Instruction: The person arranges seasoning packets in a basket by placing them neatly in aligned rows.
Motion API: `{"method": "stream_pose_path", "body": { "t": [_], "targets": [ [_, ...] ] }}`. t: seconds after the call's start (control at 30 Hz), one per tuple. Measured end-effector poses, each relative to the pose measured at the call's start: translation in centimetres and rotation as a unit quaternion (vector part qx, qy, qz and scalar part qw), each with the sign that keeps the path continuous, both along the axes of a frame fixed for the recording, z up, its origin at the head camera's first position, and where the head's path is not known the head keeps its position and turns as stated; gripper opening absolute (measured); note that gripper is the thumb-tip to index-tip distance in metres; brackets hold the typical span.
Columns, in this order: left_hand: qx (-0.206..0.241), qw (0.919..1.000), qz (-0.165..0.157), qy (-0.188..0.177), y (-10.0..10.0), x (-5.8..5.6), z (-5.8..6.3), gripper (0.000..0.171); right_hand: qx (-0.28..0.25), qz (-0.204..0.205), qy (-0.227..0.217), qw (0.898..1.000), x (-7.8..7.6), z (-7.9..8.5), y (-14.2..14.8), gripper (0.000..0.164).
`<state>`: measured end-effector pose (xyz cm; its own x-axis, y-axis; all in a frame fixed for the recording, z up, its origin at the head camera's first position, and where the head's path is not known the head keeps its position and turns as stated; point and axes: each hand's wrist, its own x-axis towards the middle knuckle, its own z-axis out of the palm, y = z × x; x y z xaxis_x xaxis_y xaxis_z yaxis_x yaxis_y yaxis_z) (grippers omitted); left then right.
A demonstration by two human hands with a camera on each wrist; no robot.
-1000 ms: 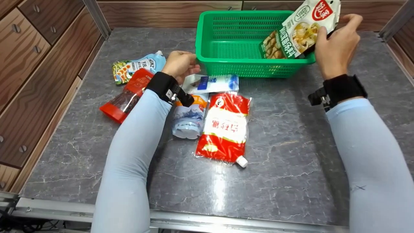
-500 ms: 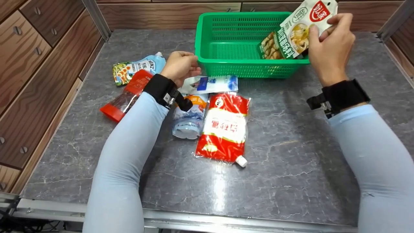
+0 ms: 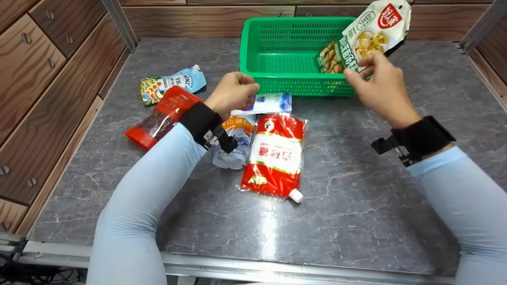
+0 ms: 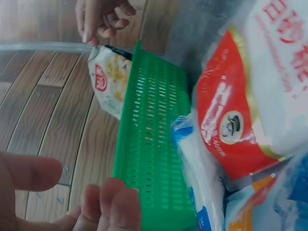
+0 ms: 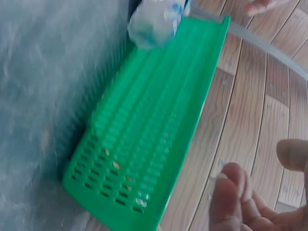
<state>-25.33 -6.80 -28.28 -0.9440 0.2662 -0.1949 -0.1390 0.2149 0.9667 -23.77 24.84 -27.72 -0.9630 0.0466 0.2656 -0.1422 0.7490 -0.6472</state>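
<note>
My right hand (image 3: 382, 89) is at the front right rim of the green plastic basket (image 3: 293, 75), in front of a white and green soup seasoning packet (image 3: 380, 27). That packet leans upright in the basket's right end, beside another packet (image 3: 331, 58) with a brown food picture. In the right wrist view, a gap shows between thumb and fingers, with nothing held. My left hand (image 3: 233, 95) hovers by the basket's front left corner, above a white and blue packet (image 3: 273, 103). The left wrist view shows its thumb and fingers (image 4: 122, 207) apart, holding nothing.
On the grey table lie a red and white sugar pouch (image 3: 275, 154) with a white cap, an orange and blue pouch (image 3: 233, 156), a red packet (image 3: 170, 105) with dark contents and a light blue Heinz pouch (image 3: 182, 81). Wood-patterned panels (image 3: 206, 21) stand behind.
My right hand has let go of the soup seasoning packet and moved down and left, while the packet stays leaning in the basket. My left hand has shifted slightly right and nearer to me.
</note>
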Motion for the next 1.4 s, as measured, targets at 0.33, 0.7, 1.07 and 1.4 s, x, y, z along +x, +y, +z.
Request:
{"method": "stream_pose_path", "body": {
  "t": [0.33, 0.7, 1.07, 1.4],
  "targets": [
    [-0.301, 0.9367, -0.088, 0.157, 1.5, 1.7, -1.5, 0.048, -0.075, 0.090, -0.154, 0.981, 2.1, -2.6, -1.6, 0.069],
    [-0.371, 0.9049, -0.143, 0.151, 4.2, 3.7, -3.4, 0.047, -0.090, 0.141, -0.301, 0.939, 3.7, -5.5, -3.9, 0.074],
    [-0.424, 0.8822, -0.139, 0.151, 5.3, 3.8, -4.7, 0.047, -0.108, 0.181, -0.385, 0.899, 4.1, -7.8, -5.0, 0.069],
    [-0.424, 0.8795, -0.138, 0.167, 5.6, 3.9, -4.8, 0.050, -0.123, 0.201, -0.378, 0.895, 4.6, -8.4, -6.2, 0.051]
  ]
}}
